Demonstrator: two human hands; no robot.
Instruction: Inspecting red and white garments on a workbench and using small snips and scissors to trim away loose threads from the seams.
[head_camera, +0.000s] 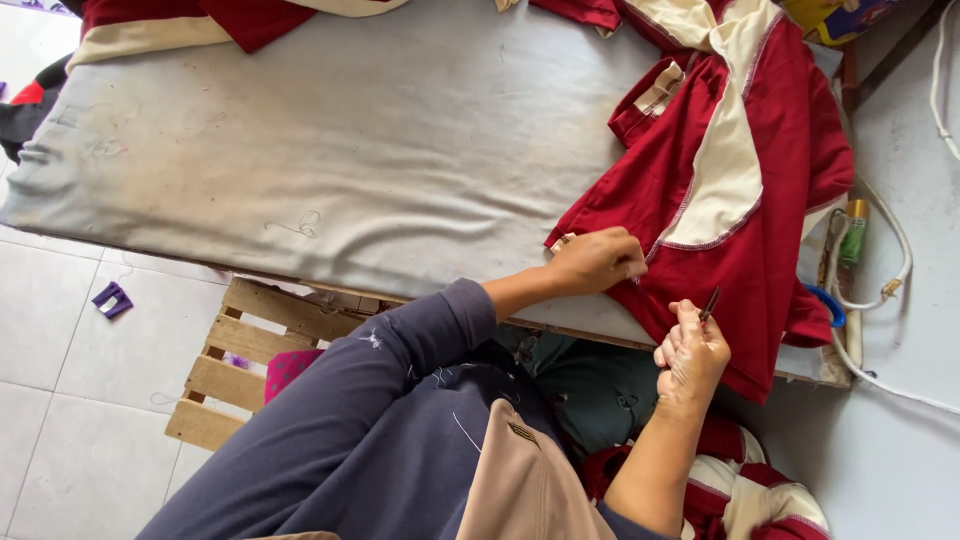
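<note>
A dark red garment (770, 170) with cream panels lies on the right end of a table covered in grey cloth (350, 150). My left hand (598, 260) pinches the garment's near edge with closed fingers. My right hand (690, 355) is closed around a small thin cutting tool (710, 303), its dark tip pointing up at the red fabric just beyond my fingers. Both hands sit at the table's near edge, a short gap apart.
More red and cream garments lie at the table's far edge (190, 20) and in a pile on the floor (750, 490). A wooden pallet (250, 350) sits under the table. White cords (890, 290) and a blue loop (828, 305) hang at the right.
</note>
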